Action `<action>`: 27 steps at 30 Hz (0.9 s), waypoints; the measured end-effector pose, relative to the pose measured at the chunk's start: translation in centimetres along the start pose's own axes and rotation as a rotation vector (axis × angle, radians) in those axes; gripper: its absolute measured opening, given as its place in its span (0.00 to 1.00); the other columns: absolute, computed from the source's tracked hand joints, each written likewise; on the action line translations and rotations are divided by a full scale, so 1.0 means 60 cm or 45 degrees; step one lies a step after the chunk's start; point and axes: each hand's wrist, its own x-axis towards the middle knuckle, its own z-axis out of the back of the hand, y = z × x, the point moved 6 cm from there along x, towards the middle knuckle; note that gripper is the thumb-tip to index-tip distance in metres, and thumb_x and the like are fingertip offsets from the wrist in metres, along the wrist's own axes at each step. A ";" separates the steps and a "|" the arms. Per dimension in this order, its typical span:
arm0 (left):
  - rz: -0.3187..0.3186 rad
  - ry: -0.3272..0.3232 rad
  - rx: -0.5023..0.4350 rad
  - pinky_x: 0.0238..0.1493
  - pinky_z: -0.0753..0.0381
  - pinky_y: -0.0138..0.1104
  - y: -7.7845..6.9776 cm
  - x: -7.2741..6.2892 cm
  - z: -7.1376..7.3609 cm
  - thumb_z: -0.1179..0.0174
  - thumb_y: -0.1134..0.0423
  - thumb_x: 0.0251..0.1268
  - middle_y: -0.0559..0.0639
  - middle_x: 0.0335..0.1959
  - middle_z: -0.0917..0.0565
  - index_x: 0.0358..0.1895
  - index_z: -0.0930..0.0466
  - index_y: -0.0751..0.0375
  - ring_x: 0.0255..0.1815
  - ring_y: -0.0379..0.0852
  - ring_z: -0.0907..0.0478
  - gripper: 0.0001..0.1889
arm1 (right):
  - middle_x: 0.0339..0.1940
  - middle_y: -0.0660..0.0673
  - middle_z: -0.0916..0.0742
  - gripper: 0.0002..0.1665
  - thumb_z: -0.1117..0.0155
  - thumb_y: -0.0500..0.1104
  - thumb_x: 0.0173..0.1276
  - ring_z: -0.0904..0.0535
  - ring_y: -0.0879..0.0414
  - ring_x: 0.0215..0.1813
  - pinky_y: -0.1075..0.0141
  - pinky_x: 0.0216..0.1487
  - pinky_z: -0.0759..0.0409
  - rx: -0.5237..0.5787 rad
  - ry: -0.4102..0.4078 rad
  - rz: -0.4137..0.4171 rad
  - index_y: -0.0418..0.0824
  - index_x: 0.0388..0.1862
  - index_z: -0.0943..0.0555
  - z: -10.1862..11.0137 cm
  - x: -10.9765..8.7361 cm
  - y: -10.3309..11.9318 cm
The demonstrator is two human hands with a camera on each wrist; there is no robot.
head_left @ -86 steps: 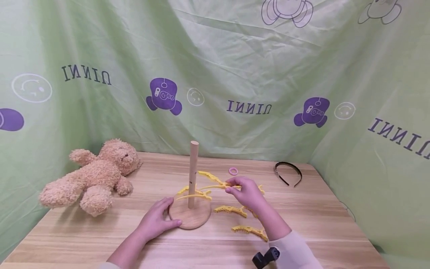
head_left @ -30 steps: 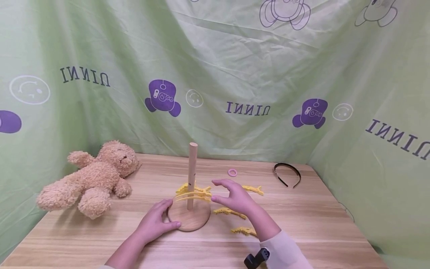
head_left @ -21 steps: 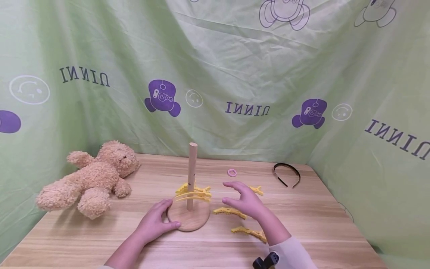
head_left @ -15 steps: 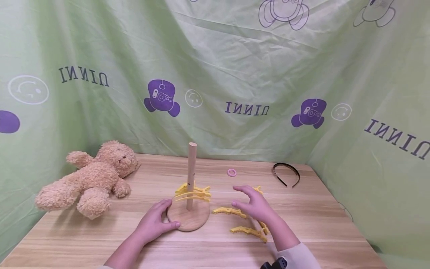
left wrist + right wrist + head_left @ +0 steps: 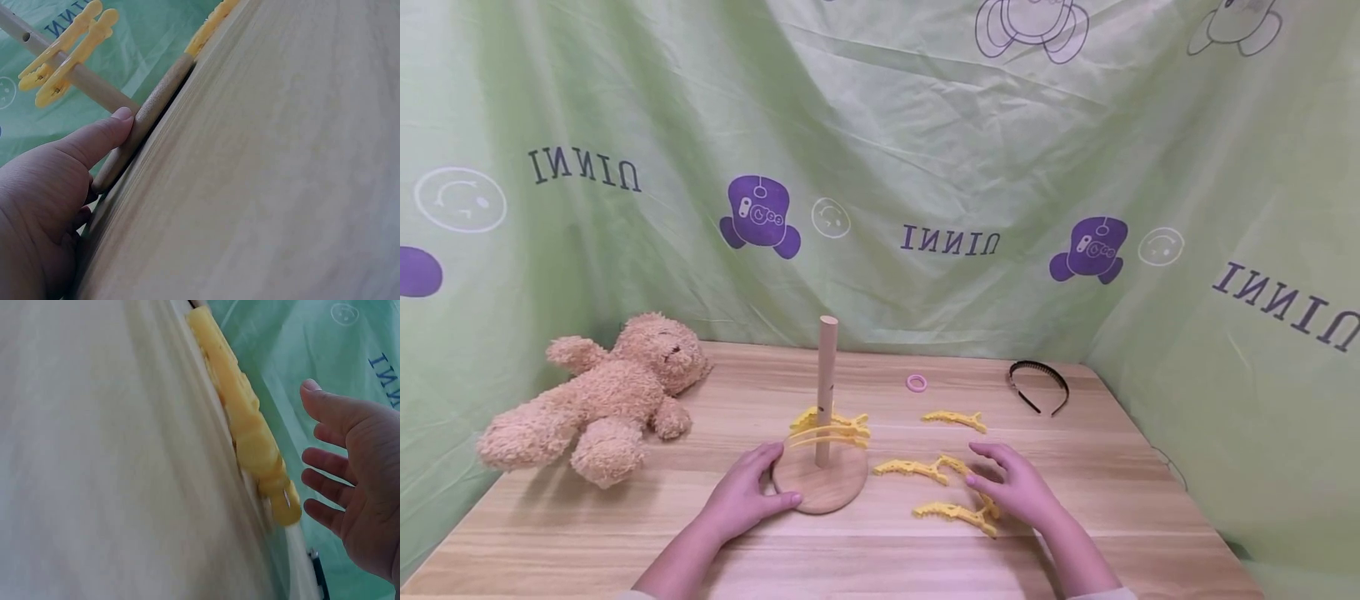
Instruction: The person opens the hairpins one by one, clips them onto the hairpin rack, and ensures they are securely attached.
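Note:
My left hand (image 5: 741, 496) holds the rim of the round wooden base (image 5: 827, 492), its thumb on top and its fingers at the edge. From that base rises an upright wooden post (image 5: 827, 358). Two yellow alligator hair clips (image 5: 850, 430) are clamped across the post, one just above the other, as the left wrist view also shows. My right hand (image 5: 1018, 492) hovers with parted, relaxed fingers and holds nothing. Its fingertips are beside several yellow hair clips (image 5: 951, 511) lying on the table; it partly hides one. Another hair clip (image 5: 244, 419) appears large in the right wrist view.
A pink ring (image 5: 916, 383) and a black toothed headband (image 5: 1038, 383) lie toward the back of the wooden table (image 5: 760, 558). On the left lies a tan teddy bear (image 5: 617, 392). A green printed curtain (image 5: 880, 167) encloses the back and sides.
Earlier my right hand held a yellow hair clip near the post. That clip is now clamped on the post; the hand let go and moved right, toward the loose clips. My left hand stays put.

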 end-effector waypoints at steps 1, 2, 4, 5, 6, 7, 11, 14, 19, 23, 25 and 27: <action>-0.003 0.002 -0.001 0.71 0.39 0.61 -0.001 0.000 0.000 0.25 0.43 0.45 0.71 0.69 0.31 0.68 0.32 0.72 0.71 0.70 0.36 0.49 | 0.64 0.37 0.20 0.35 0.29 0.52 0.62 0.28 0.36 0.68 0.38 0.69 0.33 -0.007 0.001 -0.013 0.40 0.65 0.24 0.002 -0.005 -0.006; -0.004 0.002 -0.003 0.71 0.39 0.61 -0.001 0.000 0.000 0.25 0.43 0.45 0.71 0.69 0.32 0.68 0.32 0.72 0.71 0.70 0.36 0.49 | 0.64 0.37 0.20 0.35 0.28 0.52 0.61 0.27 0.36 0.67 0.39 0.69 0.32 -0.008 0.003 -0.026 0.39 0.64 0.24 0.004 -0.010 -0.012; -0.001 0.004 -0.003 0.71 0.39 0.61 -0.001 0.000 0.000 0.25 0.43 0.45 0.71 0.69 0.32 0.68 0.32 0.72 0.71 0.70 0.36 0.49 | 0.62 0.37 0.19 0.36 0.28 0.52 0.60 0.25 0.37 0.65 0.40 0.68 0.31 -0.012 0.014 -0.049 0.39 0.64 0.24 0.008 -0.020 -0.021; 0.001 0.008 -0.004 0.71 0.39 0.61 0.000 0.001 -0.001 0.25 0.43 0.45 0.71 0.69 0.32 0.68 0.32 0.71 0.71 0.70 0.37 0.49 | 0.62 0.38 0.18 0.36 0.27 0.53 0.59 0.25 0.37 0.65 0.40 0.68 0.31 -0.014 0.020 -0.057 0.39 0.64 0.24 0.010 -0.025 -0.026; 0.001 0.008 -0.006 0.71 0.39 0.61 0.000 0.001 -0.001 0.25 0.42 0.45 0.71 0.69 0.32 0.68 0.32 0.71 0.71 0.70 0.36 0.50 | 0.61 0.38 0.18 0.37 0.26 0.53 0.58 0.24 0.38 0.64 0.40 0.68 0.31 -0.012 0.026 -0.068 0.39 0.63 0.24 0.011 -0.029 -0.030; 0.002 0.010 -0.004 0.72 0.39 0.61 0.000 0.001 -0.001 0.26 0.42 0.45 0.71 0.69 0.32 0.68 0.32 0.71 0.71 0.70 0.36 0.50 | 0.60 0.38 0.17 0.38 0.26 0.53 0.56 0.23 0.38 0.63 0.40 0.68 0.30 -0.010 0.033 -0.068 0.38 0.63 0.23 0.013 -0.033 -0.033; 0.002 0.010 -0.003 0.71 0.38 0.61 0.001 0.001 0.000 0.26 0.42 0.46 0.71 0.69 0.32 0.68 0.32 0.71 0.71 0.70 0.36 0.49 | 0.59 0.38 0.16 0.40 0.23 0.53 0.53 0.24 0.37 0.64 0.39 0.69 0.33 0.013 0.058 -0.067 0.36 0.62 0.23 0.016 -0.046 -0.042; -0.003 0.005 -0.008 0.71 0.38 0.61 0.001 0.000 0.001 0.25 0.43 0.46 0.71 0.69 0.31 0.67 0.32 0.72 0.70 0.70 0.36 0.49 | 0.59 0.38 0.16 0.40 0.22 0.54 0.50 0.25 0.37 0.65 0.39 0.70 0.35 -0.002 0.053 -0.077 0.37 0.60 0.21 0.018 -0.052 -0.048; 0.004 0.007 -0.015 0.71 0.39 0.61 0.001 0.001 0.000 0.26 0.43 0.46 0.71 0.69 0.32 0.68 0.32 0.72 0.71 0.70 0.37 0.49 | 0.56 0.40 0.15 0.37 0.20 0.54 0.47 0.23 0.39 0.62 0.40 0.68 0.32 -0.073 0.034 -0.065 0.38 0.55 0.18 0.018 -0.057 -0.052; 0.010 0.012 -0.022 0.72 0.39 0.61 0.001 0.000 -0.001 0.26 0.43 0.46 0.71 0.69 0.32 0.68 0.32 0.71 0.71 0.70 0.37 0.49 | 0.54 0.41 0.15 0.34 0.21 0.53 0.50 0.22 0.40 0.61 0.41 0.67 0.29 -0.121 0.006 -0.054 0.39 0.54 0.17 0.019 -0.059 -0.054; 0.006 0.013 -0.018 0.72 0.39 0.61 0.001 0.000 0.000 0.25 0.43 0.46 0.71 0.69 0.32 0.68 0.32 0.71 0.71 0.70 0.37 0.49 | 0.53 0.42 0.14 0.32 0.22 0.52 0.52 0.21 0.41 0.60 0.42 0.66 0.28 -0.149 -0.010 -0.054 0.39 0.54 0.17 0.020 -0.059 -0.055; 0.002 0.013 -0.013 0.71 0.39 0.61 0.000 -0.001 0.001 0.25 0.43 0.46 0.71 0.69 0.31 0.68 0.32 0.71 0.71 0.70 0.36 0.49 | 0.53 0.43 0.14 0.30 0.23 0.50 0.54 0.20 0.43 0.59 0.44 0.65 0.26 -0.168 -0.023 -0.062 0.39 0.54 0.17 0.020 -0.057 -0.056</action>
